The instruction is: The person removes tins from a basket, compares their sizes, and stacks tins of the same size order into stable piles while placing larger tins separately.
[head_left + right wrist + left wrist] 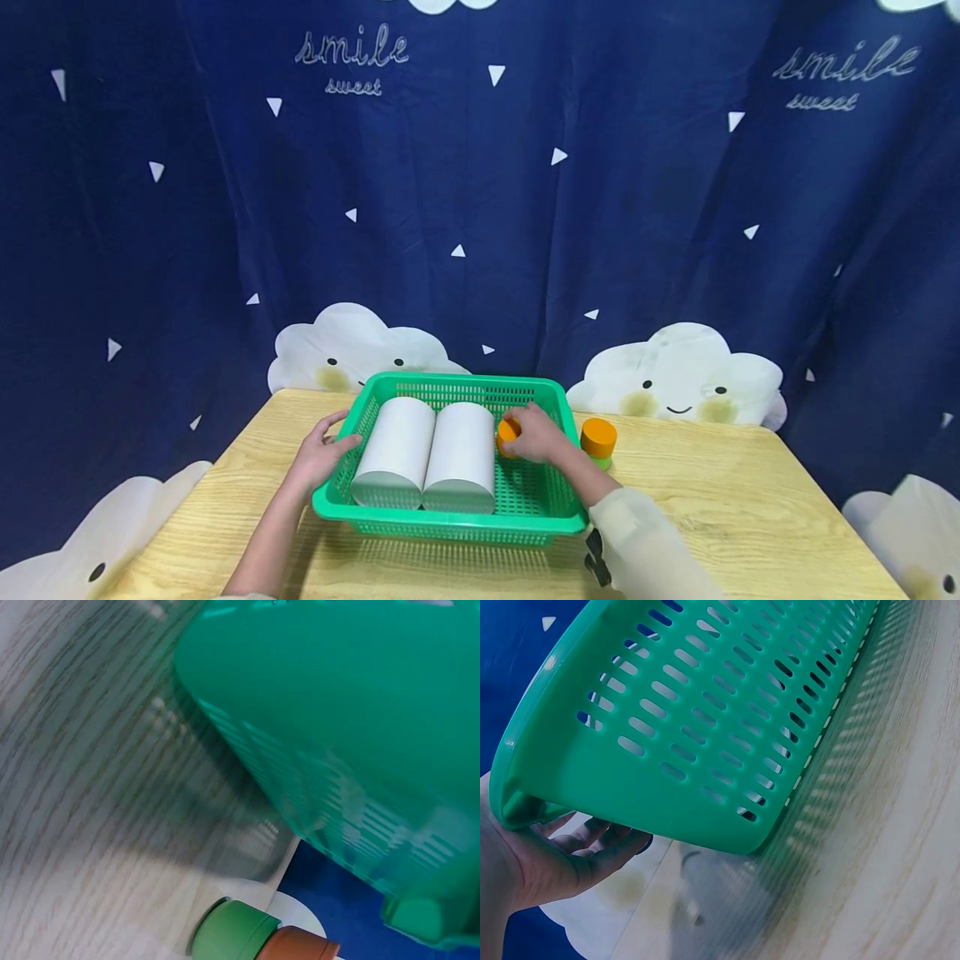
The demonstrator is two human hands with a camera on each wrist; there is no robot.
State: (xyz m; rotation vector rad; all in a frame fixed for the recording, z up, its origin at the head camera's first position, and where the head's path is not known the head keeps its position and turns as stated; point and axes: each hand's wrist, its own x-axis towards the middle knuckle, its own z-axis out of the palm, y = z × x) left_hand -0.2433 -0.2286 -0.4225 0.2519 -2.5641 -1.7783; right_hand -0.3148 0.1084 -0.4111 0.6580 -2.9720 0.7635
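A green plastic basket [450,520] with slotted walls stands on the table, two white rolls [397,446] lying side by side in its left and middle part. My left hand [321,454] grips its left rim, thumb over the edge; in the left wrist view the fingers [604,851] curl beneath the rim on the outside. Inside the right part, my right hand [536,433] holds a round orange-topped thing [507,437] beside the second roll [461,450]. Its lower part is hidden. The right wrist view shows the basket's outer wall [337,697], not the hand.
Just outside the basket's right side stands a small jar [598,439] with an orange lid and green body, also low in the right wrist view. The pale wooden table [712,500] reaches back to a dark blue curtain [480,208] with printed clouds.
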